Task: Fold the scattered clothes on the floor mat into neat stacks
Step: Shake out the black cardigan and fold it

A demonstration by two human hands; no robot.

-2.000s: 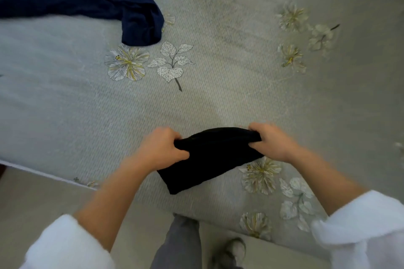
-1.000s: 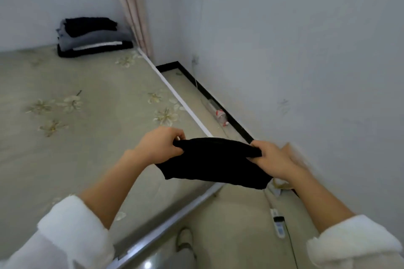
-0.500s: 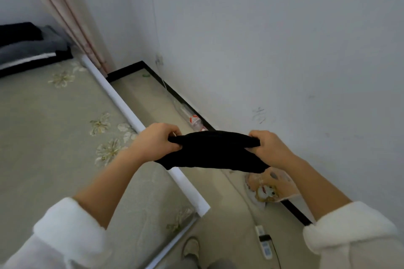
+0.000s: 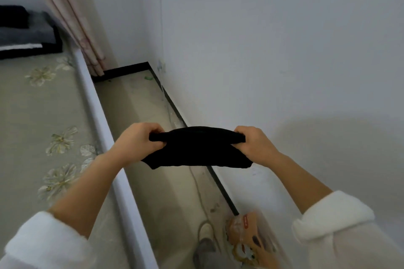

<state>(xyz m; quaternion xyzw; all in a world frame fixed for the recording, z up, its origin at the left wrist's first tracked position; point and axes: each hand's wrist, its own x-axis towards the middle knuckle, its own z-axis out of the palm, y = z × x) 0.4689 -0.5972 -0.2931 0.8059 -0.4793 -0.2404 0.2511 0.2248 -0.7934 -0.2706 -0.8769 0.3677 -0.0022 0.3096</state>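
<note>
A folded black garment (image 4: 196, 150) hangs in the air between my hands, over the strip of bare floor beside the mat. My left hand (image 4: 136, 138) grips its left end and my right hand (image 4: 254, 145) grips its right end. The floral grey-green floor mat (image 4: 32, 115) lies to the left, with its white edge (image 4: 102, 128) running diagonally. At the mat's far left corner sits a stack of folded dark and grey clothes (image 4: 26, 32).
A white wall (image 4: 284, 50) rises close on the right with a black baseboard (image 4: 175, 111). A pink curtain (image 4: 72, 17) hangs in the corner. An orange printed bag (image 4: 249, 238) and my shoe (image 4: 205, 231) are on the floor below; a thin cable runs along it.
My view swung from the mat up and right toward the wall and corner. Both hands kept hold of the black garment, which now hangs over the bare floor rather than the mat.
</note>
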